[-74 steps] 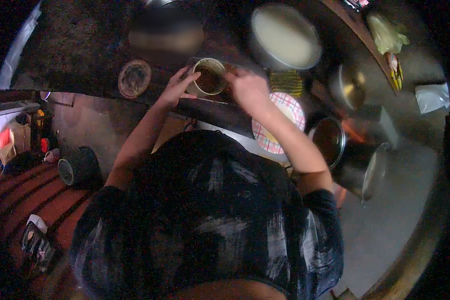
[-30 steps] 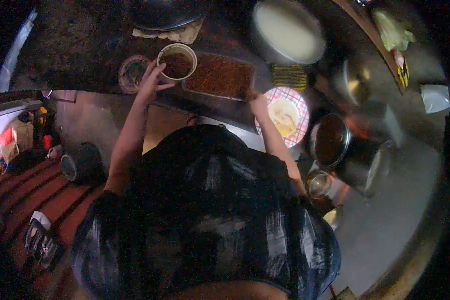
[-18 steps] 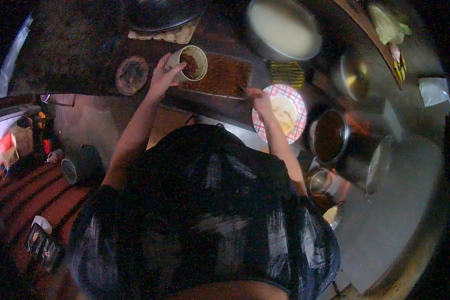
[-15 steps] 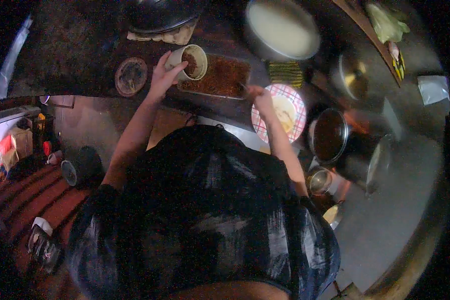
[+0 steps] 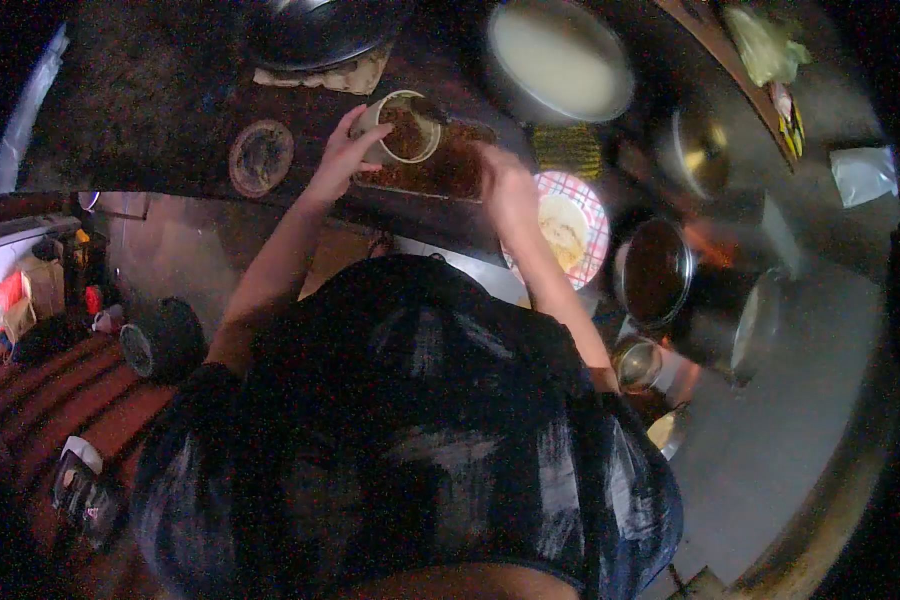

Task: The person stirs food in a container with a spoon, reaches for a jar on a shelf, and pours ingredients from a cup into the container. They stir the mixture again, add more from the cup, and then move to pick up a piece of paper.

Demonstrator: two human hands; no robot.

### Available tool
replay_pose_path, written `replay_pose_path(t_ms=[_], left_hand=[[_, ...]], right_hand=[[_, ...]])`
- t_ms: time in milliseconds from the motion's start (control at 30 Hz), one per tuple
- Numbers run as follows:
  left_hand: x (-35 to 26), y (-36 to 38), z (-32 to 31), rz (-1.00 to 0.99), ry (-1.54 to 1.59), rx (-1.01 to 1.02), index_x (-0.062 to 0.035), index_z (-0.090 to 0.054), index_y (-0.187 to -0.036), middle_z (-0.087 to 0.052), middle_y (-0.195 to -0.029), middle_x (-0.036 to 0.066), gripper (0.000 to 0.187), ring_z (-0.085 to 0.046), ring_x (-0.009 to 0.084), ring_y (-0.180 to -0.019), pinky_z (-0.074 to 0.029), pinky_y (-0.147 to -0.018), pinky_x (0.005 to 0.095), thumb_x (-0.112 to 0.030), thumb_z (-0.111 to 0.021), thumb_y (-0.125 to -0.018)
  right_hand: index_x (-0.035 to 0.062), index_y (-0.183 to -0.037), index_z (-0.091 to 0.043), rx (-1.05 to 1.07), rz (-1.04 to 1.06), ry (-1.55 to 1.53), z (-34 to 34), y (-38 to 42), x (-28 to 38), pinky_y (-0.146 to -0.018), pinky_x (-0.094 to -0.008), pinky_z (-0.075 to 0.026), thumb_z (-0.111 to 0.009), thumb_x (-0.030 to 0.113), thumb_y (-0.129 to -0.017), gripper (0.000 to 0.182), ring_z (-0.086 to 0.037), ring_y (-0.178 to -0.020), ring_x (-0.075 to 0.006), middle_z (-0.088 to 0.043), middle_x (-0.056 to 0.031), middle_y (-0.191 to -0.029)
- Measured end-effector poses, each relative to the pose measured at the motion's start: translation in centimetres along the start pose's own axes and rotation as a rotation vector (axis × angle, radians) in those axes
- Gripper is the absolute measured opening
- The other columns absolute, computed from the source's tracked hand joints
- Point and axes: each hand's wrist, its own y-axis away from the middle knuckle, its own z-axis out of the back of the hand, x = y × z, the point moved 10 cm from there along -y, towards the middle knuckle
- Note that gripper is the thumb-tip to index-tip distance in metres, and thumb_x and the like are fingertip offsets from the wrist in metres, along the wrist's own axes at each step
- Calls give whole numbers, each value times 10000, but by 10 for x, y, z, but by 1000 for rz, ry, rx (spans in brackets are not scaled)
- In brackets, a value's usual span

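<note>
My left hand (image 5: 342,158) is wrapped round a pale tub (image 5: 372,150), tilted with its mouth to the right. Reddish-brown crumbly stuff lies inside it. My right hand (image 5: 510,190) is closed and a little blurred, just right of the tub. It grips what looks like a spoon (image 5: 432,108), whose dark end is at the tub's rim; the handle is hard to make out. Below both lies a rectangular tray (image 5: 425,193) of the same reddish-brown stuff. A plate with a red checked rim (image 5: 592,208) sits beside my right wrist, with pale yellowish food on it.
A large bowl of whitish liquid (image 5: 560,65) stands at the back. Right of the plate are a dark-filled pot (image 5: 658,272) and a glowing fire (image 5: 708,245). A round lid-like disc (image 5: 261,158) lies to the left, and a black pan (image 5: 320,35) behind.
My right hand has moved left and up from the tray's right end, bringing the spoon to the tub. The tub has shifted slightly right in my left hand.
</note>
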Motion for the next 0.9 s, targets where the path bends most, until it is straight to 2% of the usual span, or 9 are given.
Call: replay_pose_path(t_ms=[133, 267, 367, 433, 500, 567, 700, 767, 900], left_hand=[[20, -5, 24, 85, 267, 8, -100, -258, -1220, -374, -1140, 111, 663, -448, 251, -992, -490, -701, 375, -301, -603, -691], [34, -4, 40, 130, 475, 6, -92, -269, -1196, -327, -1168, 112, 607, -409, 285, -1037, -481, -727, 431, -297, -574, -713], [33, -4, 39, 142, 442, 34, -83, -277, -1175, -296, -1185, 111, 580, -376, 304, -1067, -476, -727, 452, -299, -567, -722], [18, 5, 35, 98, 328, -24, -71, -285, -1165, -328, -1164, 119, 576, -388, 295, -1059, -480, -722, 443, -301, -571, -722], [20, 4, 35, 97, 336, -8, -68, -281, -1169, -344, -1150, 121, 584, -392, 287, -1057, -482, -717, 441, -300, -574, -720], [23, 2, 33, 94, 345, 9, -66, -278, -1173, -361, -1136, 123, 592, -396, 278, -1055, -485, -713, 439, -298, -577, -718], [25, 2, 43, 82, 284, -11, -61, -268, -1200, -368, -1145, 123, 633, -410, 260, -1045, -489, -703, 428, -296, -591, -708], [26, 4, 46, 85, 258, -30, -63, -265, -1211, -360, -1158, 120, 646, -412, 257, -1044, -491, -700, 423, -293, -595, -705], [10, 15, 48, 39, 98, -113, -69, -261, -1224, -382, -1146, 119, 683, -436, 244, -1016, -486, -692, 391, -290, -616, -684]], right_hand=[[81, -926, -552, 134, -277, 264, -8, 21, -60, -617, -413, -434, -462, 97, -733, 213, -544, -740, -337, -562, -178, -841], [51, -919, -531, 288, -344, 342, -56, 58, -103, -584, -429, -453, -442, 66, -695, 241, -566, -677, -332, -562, -182, -767], [-15, -797, -532, 352, -305, 297, -114, 75, -133, -582, -435, -452, -462, 65, -677, 160, -559, -658, -361, -551, -213, -709], [32, -826, -586, 334, -565, 99, -131, 80, -153, -609, -427, -430, -464, 71, -695, 183, -550, -728, -356, -548, -235, -782], [1, -779, -596, 291, -459, 59, -135, 71, -149, -585, -388, -439, -448, 62, -706, 176, -576, -702, -326, -569, -218, -788], [-8, -823, -594, 117, -509, -360, -134, 70, -153, -563, -339, -442, -451, 64, -738, 181, -583, -647, -262, -600, -161, -782], [5, -864, -594, 131, -499, -518, -129, 76, -155, -491, -284, -412, -459, 67, -764, 179, -533, -566, -172, -595, -86, -726], [13, -881, -587, 202, -732, -749, -147, 93, -176, -440, -243, -361, -475, 81, -774, 169, -462, -508, -109, -550, -38, -653], [18, -893, -579, 146, -677, -789, -131, 88, -167, -407, -206, -292, -472, 96, -780, 174, -392, -468, -62, -499, 5, -607]])
